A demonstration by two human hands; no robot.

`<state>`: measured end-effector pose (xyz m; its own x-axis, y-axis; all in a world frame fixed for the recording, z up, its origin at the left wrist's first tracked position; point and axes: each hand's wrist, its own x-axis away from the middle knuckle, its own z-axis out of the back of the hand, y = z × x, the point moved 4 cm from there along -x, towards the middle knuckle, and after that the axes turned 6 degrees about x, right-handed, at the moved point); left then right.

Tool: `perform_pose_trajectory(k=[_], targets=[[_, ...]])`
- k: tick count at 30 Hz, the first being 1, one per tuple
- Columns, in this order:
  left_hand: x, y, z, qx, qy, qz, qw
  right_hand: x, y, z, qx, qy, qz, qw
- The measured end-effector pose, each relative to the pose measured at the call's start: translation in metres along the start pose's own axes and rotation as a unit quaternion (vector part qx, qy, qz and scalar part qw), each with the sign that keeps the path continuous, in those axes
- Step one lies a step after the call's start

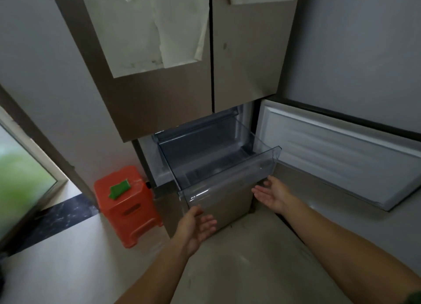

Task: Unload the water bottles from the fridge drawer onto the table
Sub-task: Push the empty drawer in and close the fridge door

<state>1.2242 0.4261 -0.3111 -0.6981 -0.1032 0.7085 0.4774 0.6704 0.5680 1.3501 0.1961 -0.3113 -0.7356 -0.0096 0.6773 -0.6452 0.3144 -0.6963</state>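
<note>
A clear plastic fridge drawer point(227, 176) is pulled out from the lower part of the fridge point(173, 94). I see no water bottles inside it; its floor shows bare. My left hand point(198, 228) hovers just below the drawer's front left corner, palm turned inward, fingers apart. My right hand point(271, 194) is held below the drawer's front right corner, palm up, fingers spread. Neither hand holds anything or touches the drawer. No table is in view.
The lower right fridge door point(341, 153) stands swung open to the right. An orange plastic stool point(127, 203) with a green object point(119, 187) on top stands left of the fridge. A glass door point(20, 167) is at the far left. Pale floor lies below.
</note>
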Motion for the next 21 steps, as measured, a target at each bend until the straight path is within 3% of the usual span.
perform_pose_trajectory(k=[5, 14, 21], targets=[[-0.052, 0.018, -0.028, 0.073, -0.002, 0.042, 0.996, -0.057, -0.034, -0.014, -0.058, 0.020, -0.028, 0.998], [-0.104, 0.025, -0.042, 0.076, 0.054, -0.041, 0.995, -0.140, -0.055, -0.030, -0.014, -0.027, -0.042, 0.999], [-0.157, 0.089, -0.054, 0.123, 0.116, -0.113, 0.979, -0.189, -0.090, -0.087, 0.071, -0.092, -0.053, 0.992]])
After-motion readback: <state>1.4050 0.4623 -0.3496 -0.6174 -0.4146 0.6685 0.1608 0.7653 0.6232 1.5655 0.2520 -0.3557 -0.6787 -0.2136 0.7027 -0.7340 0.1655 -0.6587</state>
